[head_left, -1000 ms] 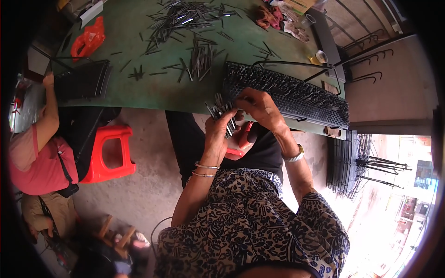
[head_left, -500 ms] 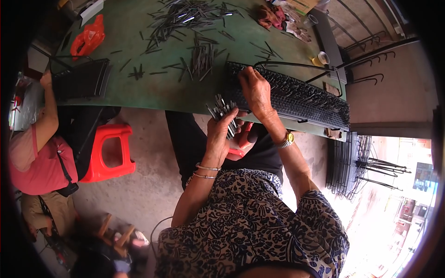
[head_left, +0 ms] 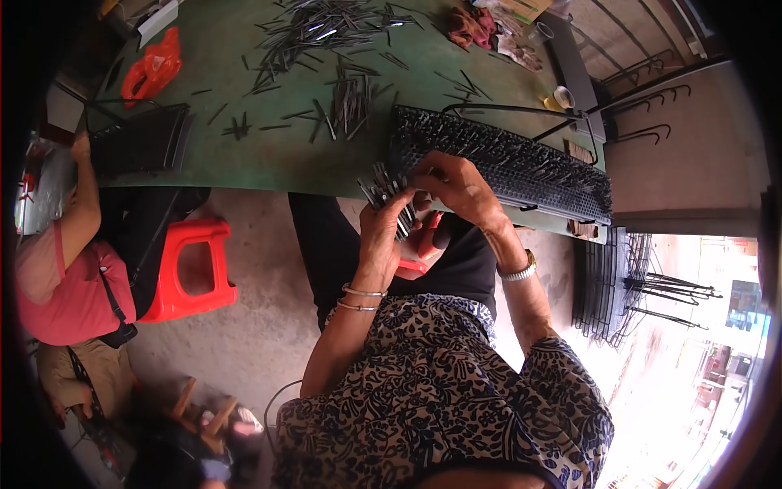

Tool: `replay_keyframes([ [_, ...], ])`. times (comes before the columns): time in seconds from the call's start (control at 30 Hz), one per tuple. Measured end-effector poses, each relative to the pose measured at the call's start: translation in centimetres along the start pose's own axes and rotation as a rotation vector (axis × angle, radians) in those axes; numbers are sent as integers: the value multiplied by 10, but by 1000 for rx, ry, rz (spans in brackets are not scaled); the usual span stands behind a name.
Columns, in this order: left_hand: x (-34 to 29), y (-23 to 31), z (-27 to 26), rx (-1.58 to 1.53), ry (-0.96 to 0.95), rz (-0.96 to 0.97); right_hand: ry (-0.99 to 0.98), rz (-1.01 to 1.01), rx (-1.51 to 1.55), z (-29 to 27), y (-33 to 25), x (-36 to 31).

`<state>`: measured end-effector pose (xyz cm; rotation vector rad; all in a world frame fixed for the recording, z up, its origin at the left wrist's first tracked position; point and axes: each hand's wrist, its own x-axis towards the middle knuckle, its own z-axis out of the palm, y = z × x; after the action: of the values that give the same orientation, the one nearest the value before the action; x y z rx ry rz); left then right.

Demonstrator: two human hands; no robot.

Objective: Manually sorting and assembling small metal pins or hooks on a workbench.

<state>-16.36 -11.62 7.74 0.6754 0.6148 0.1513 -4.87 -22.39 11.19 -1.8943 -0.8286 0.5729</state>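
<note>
My left hand (head_left: pixel 384 226) is closed around a bundle of thin, dark metal strips (head_left: pixel 381 186), whose ends fan out above the thumb. At the bundle's right side is my right hand (head_left: pixel 463 189), its fingers bent and pressed together; whatever is between their tips is hidden. Just beyond that hand, a long black perforated rack (head_left: pixel 521 167) lies slantwise along the table's near edge. Many small dark pieces stand in its far rows, while the near rows show bare holes. A loose pile of similar strips (head_left: pixel 352 102) lies on the green table (head_left: pixel 220 159).
A larger heap of strips (head_left: pixel 322 37) is farther back. An orange plastic bag (head_left: pixel 155 65), gloves (head_left: pixel 517 50) and a cup (head_left: pixel 560 99) sit on the table. A person in pink (head_left: pixel 73 285) works at left near a red stool (head_left: pixel 195 306). Wire racks (head_left: pixel 607 285) stand right.
My right hand has moved from over the rack back toward me, down to the bundle in my left hand. The left hand stays nearly in place.
</note>
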Motion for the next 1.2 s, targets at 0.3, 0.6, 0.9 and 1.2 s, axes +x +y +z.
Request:
replay_keyframes([
  [0.3,3,-4,0,-122,42,-42,642,-297,-400,1,16,39],
  [0.6,1,-1,3,-35,48,-50,557,-296,-473,2,22,42],
  [0.9,-4,0,2,-12,41,-38,556,-284,-465,6,26,38],
  [1.2,-3,3,1,11,21,-23,516,-172,-679,2,15,26],
])
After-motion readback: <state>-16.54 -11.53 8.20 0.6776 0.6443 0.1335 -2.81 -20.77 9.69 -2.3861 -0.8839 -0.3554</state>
